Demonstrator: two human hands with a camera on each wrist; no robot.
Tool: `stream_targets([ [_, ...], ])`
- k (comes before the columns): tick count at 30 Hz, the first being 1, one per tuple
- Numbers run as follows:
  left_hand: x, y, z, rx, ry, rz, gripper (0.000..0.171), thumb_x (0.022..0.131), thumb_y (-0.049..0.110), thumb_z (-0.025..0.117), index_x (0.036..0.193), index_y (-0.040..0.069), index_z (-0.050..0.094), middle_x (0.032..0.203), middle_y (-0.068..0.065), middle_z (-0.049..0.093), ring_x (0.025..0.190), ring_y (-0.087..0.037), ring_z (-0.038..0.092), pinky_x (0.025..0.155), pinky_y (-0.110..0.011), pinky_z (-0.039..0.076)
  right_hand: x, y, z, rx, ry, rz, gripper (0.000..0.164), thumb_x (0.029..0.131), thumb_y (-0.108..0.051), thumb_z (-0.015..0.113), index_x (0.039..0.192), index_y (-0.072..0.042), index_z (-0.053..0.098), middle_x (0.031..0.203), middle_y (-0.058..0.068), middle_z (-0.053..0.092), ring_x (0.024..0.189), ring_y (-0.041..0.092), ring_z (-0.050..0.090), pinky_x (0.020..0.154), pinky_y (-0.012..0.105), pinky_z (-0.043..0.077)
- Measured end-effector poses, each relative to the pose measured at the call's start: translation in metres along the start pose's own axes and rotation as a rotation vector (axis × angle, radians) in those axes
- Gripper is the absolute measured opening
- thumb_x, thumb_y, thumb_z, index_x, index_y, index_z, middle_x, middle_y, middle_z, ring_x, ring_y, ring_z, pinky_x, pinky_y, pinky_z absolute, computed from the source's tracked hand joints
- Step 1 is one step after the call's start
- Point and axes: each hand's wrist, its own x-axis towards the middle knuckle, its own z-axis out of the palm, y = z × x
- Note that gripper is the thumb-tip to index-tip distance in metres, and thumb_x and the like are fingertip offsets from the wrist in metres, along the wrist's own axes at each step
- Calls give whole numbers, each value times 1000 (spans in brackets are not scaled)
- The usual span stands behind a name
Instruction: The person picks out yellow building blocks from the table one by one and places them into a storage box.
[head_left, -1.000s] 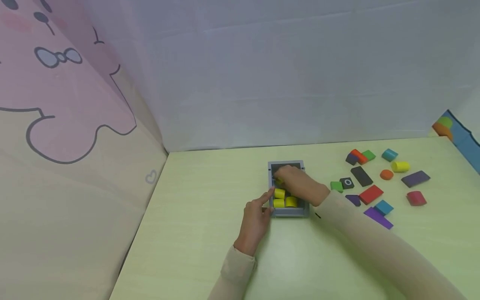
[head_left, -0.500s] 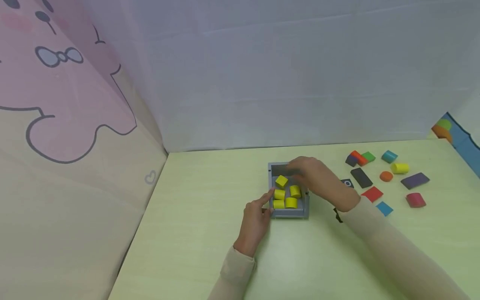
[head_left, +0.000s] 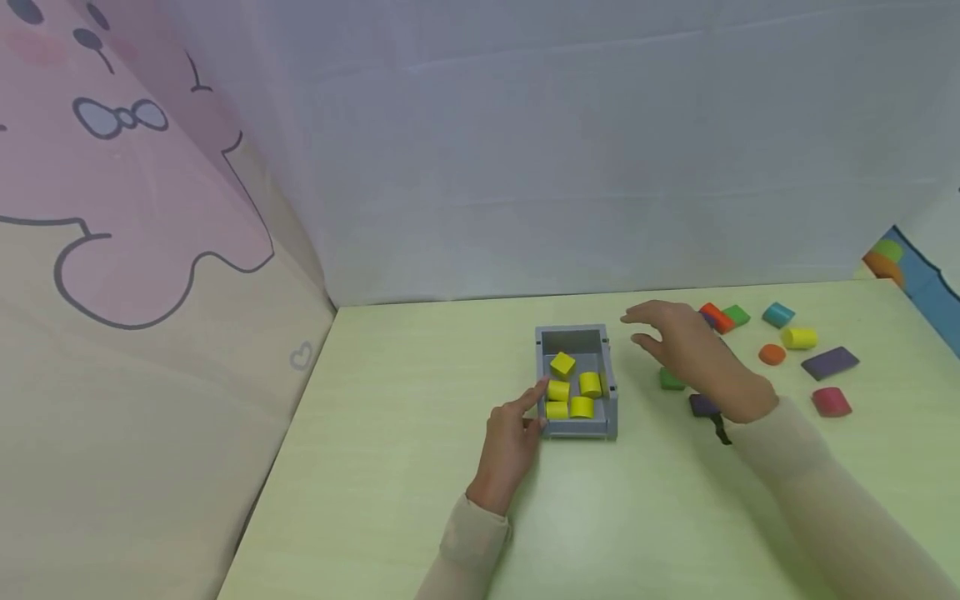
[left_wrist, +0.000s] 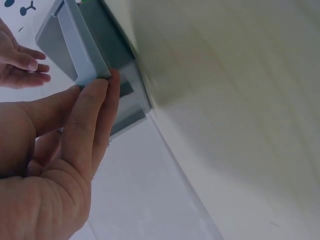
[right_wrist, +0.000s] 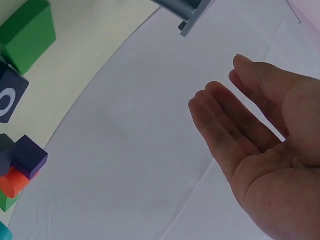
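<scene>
A small grey open-topped box (head_left: 577, 429) stands on the table in the head view, with several yellow blocks (head_left: 582, 407) lying inside. My left hand (head_left: 508, 446) holds the box at its left side and near corner; the left wrist view has the thumb and fingers pinching the edge of the grey box (left_wrist: 82, 45). To the right of the box, above the table, hovers my right hand (head_left: 693, 354), holding nothing. In the right wrist view the right hand (right_wrist: 260, 135) has relaxed fingers and its thumb apart.
Loose coloured blocks lie on the right of the table: a yellow cylinder (head_left: 800, 337), an orange piece (head_left: 772, 354), a purple slab (head_left: 830, 362), a red arched piece (head_left: 832, 402) and others. The right arm hides some. A white sheet (head_left: 570, 167) hangs behind.
My right hand has let go of a yellow block inside the box and has moved out, up and to the right. The left hand has stayed at the box.
</scene>
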Motion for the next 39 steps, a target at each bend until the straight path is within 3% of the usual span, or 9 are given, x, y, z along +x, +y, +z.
stream_targets([
  [4,-1,1,0,0,8,6,62,81,-4,63,131,29,47,129,0,49,79,-3,58,62,-26,49,-5,6,-3,-13,32,-4,31,78,-1,69,108,-3,61,107,16,62,98,31,55,79,49,48],
  [11,-2,1,0,-11,19,11,63,81,-4,63,130,30,47,128,-2,50,78,-5,59,63,-27,49,-15,20,-13,-36,18,79,32,79,-2,68,111,-3,60,110,18,60,99,33,54,81,51,46],
  [16,-2,0,0,-5,13,0,63,81,-4,63,131,31,46,129,-2,49,75,-2,58,61,-26,49,-25,35,-22,-43,11,113,32,80,0,66,111,-1,60,107,21,61,88,32,57,76,52,48],
  [24,-2,0,-2,5,9,17,61,81,-3,63,131,28,46,129,-1,50,79,-3,58,65,-27,49,-42,66,-33,-44,90,116,30,75,4,68,105,2,62,102,24,61,86,39,57,70,56,48],
  [34,-1,2,-2,3,11,10,61,81,-4,63,131,27,47,129,-1,49,80,-5,58,64,-27,49,-55,96,-38,-84,54,270,29,79,-1,65,108,-1,61,105,26,59,82,40,56,65,55,48],
  [39,-2,2,-2,7,12,12,61,81,-3,63,131,27,47,129,0,49,81,-4,58,66,-28,49,-60,101,-42,-69,11,335,31,81,-2,64,111,1,59,107,28,57,87,39,53,70,56,46],
])
